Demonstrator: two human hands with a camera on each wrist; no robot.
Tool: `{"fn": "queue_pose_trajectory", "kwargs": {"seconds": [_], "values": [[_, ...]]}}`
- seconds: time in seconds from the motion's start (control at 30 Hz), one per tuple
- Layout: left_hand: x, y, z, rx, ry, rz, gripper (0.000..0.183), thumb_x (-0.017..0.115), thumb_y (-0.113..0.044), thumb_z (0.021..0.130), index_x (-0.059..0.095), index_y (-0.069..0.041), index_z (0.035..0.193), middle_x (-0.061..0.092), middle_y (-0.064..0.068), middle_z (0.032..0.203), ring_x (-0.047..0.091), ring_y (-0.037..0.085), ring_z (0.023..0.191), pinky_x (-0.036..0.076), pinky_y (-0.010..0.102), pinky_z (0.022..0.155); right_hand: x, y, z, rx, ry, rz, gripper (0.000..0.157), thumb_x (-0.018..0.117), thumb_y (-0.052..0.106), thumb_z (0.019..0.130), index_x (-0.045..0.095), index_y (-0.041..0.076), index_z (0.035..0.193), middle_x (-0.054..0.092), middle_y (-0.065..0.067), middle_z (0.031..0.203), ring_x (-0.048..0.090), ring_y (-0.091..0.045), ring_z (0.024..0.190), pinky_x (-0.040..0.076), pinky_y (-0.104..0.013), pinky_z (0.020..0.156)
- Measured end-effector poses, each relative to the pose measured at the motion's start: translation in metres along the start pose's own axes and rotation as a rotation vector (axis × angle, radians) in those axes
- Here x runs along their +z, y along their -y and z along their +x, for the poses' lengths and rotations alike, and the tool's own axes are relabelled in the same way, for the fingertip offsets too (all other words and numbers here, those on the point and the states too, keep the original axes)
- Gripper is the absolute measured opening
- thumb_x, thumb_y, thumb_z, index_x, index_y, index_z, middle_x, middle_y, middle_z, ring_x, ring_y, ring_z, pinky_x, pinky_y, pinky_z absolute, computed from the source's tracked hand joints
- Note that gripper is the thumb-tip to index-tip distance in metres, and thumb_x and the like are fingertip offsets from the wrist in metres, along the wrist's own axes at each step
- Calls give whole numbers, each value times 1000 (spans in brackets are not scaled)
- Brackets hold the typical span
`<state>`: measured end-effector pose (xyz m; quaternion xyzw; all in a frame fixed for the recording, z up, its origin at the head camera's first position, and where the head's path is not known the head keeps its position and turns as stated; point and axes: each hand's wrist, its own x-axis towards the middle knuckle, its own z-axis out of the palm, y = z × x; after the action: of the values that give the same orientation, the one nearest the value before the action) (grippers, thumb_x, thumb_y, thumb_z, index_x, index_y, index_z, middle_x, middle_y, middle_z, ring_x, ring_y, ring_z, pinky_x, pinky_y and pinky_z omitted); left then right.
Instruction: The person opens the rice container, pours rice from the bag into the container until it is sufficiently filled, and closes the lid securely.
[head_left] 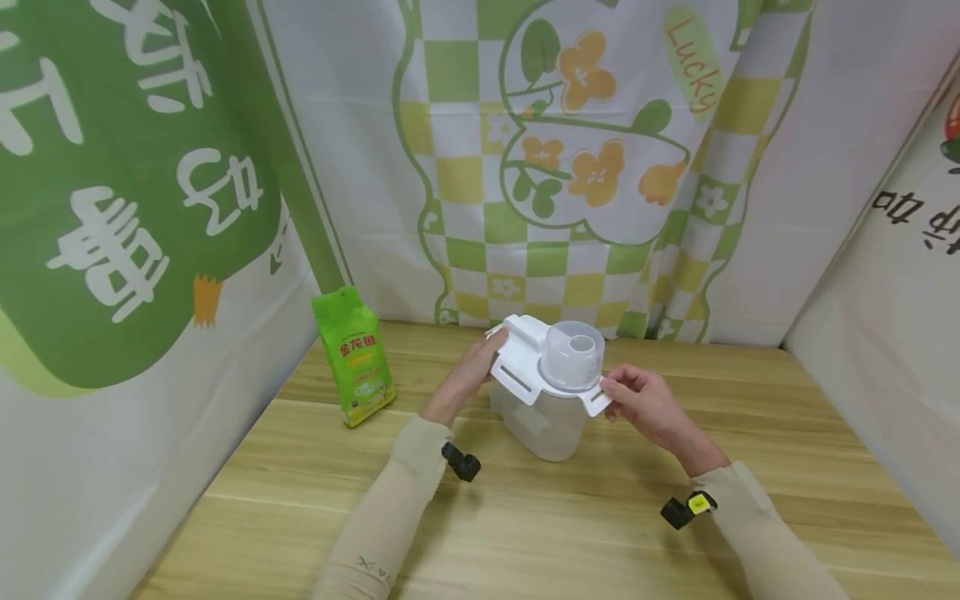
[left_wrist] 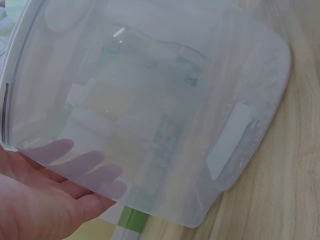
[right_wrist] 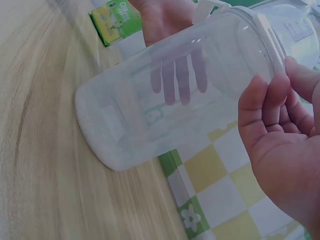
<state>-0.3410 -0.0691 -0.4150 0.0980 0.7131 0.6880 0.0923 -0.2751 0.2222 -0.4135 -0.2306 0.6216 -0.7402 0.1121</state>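
Note:
A translucent plastic storage container (head_left: 551,429) stands upright on the wooden table, its white lid (head_left: 517,379) on top. A clear measuring cup (head_left: 573,358) sits over the lid's round part. My left hand (head_left: 472,367) rests along the container's left side; its straight fingers (right_wrist: 182,75) show through the clear wall in the right wrist view. At the opposite end my right hand (head_left: 648,404) pinches the lid's slotted side tab (head_left: 597,400) between thumb and fingers. A pale label (left_wrist: 230,140) is on the container's lower wall.
A green bag (head_left: 356,358) with printed characters stands upright at the table's left. Patterned cloth (head_left: 525,167) hangs behind the table (head_left: 540,533), with more cloth on both sides. Each wrist carries a small black camera (head_left: 461,462).

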Motion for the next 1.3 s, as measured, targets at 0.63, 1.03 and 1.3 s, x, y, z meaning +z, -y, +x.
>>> {"fn": "queue_pose_trajectory", "kwargs": {"seconds": [0.63,1.03,1.3], "values": [[-15,1,-14,41,214,154,54,35,-52,102,42,-18,143,61,8,114,59,18,105,46,35,92,-4,11,2,9,-88,-30,13,53,2,99,59,14,98,66,6,85,59,-6,68,47,-18,55],[-32,15,-27,257,506,311,98,74,-61,78,19,-29,153,33,0,154,34,25,142,38,50,111,-18,25,1,98,-40,-212,10,52,16,102,61,13,99,63,5,89,63,-8,76,55,-24,66],[-29,17,-33,238,466,272,76,72,-9,87,29,-20,149,41,8,146,45,27,132,51,39,98,-9,38,5,76,-98,-353,37,49,26,104,46,-3,126,61,5,113,62,-6,100,55,-23,85]]}}
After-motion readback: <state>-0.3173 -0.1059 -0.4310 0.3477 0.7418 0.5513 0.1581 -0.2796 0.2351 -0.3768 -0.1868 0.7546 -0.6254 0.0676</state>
